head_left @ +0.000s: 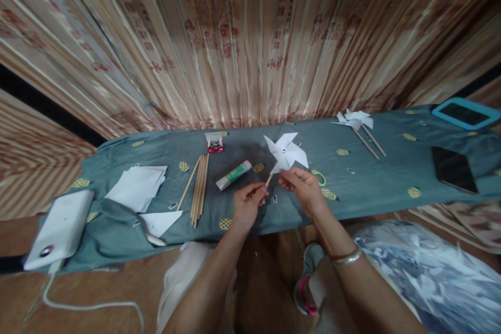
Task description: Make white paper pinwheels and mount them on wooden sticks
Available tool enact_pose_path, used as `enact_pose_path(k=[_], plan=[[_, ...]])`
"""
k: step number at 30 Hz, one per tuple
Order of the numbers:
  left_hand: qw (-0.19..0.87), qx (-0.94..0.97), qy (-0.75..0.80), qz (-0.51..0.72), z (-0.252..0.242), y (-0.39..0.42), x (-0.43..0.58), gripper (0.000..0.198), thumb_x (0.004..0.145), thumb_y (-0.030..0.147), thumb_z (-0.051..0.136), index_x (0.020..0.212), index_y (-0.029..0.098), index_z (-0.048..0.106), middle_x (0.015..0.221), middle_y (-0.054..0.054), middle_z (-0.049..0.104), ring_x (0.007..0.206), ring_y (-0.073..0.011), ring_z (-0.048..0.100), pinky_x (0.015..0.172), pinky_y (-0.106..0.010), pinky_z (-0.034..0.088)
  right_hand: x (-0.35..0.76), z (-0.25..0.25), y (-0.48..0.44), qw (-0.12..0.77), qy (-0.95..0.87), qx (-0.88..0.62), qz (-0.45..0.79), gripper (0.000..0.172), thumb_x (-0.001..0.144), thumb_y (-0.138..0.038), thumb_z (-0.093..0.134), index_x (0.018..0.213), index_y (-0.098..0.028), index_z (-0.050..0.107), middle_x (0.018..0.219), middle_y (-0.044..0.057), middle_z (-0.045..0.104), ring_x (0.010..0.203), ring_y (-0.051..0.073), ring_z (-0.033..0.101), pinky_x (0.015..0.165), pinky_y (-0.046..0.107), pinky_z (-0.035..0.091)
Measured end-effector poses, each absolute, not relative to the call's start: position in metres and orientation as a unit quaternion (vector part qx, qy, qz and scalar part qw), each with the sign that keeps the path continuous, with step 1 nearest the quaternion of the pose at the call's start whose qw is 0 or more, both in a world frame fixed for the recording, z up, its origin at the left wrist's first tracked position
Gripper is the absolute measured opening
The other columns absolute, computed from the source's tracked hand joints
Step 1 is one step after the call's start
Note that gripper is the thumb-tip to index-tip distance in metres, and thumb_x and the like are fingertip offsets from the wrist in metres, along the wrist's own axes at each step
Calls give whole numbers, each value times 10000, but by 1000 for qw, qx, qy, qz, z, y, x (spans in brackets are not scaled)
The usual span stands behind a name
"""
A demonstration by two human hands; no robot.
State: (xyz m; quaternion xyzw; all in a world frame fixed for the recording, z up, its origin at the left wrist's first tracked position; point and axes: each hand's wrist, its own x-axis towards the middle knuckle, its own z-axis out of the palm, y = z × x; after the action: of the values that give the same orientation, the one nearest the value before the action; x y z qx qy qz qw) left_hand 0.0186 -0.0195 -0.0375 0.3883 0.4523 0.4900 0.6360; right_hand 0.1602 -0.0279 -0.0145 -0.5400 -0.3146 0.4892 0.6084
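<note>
A white paper pinwheel [288, 155] with a shiny pin at its centre is held up over the cloth-covered table. My left hand [249, 203] is closed around the pinwheel's wooden stick [269, 180]. At the lower edge of the paper, my right hand [301, 185] pinches a blade between thumb and fingers. Left of my hands lies a glue stick [234, 175] with a green label. Green-handled scissors [319, 177] show partly behind my right hand. A small red box of pins [215, 142] stands with its lid raised.
Several wooden sticks [200, 190] lie beside white paper sheets [136, 187]. Two pinwheels [354, 119] rest at the back right. A phone [454, 169] and a blue-framed device [465, 113] are at the right. A white power bank [60, 229] with a cable sits at the left end.
</note>
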Motion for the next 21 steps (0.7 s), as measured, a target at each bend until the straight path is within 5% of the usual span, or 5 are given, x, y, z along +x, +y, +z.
enact_pose_path(k=[8,16,21], plan=[[639,385,450,491,-36,-18,15,268,580,362,776,725,143,727,558,2,646,437,-65,464,461,-212,365,163,-9,-31,598,-366,-544,461,384,607,-558,770,553,-189,680,524,9,644,457,85,487,471,231,375],[665,392,432,467,-34,-20,10,291,578,376,794,719,130,725,570,-14,639,441,-63,455,466,-218,358,205,-11,-23,692,-296,-576,319,304,571,-487,812,662,-212,716,610,-18,667,512,84,519,500,215,394],[679,403,426,442,-33,-21,8,289,565,371,801,706,130,727,562,-16,639,437,-60,450,460,-215,350,205,-13,-18,666,-308,-563,380,317,572,-504,807,632,-205,721,560,-35,641,489,79,499,477,214,371]])
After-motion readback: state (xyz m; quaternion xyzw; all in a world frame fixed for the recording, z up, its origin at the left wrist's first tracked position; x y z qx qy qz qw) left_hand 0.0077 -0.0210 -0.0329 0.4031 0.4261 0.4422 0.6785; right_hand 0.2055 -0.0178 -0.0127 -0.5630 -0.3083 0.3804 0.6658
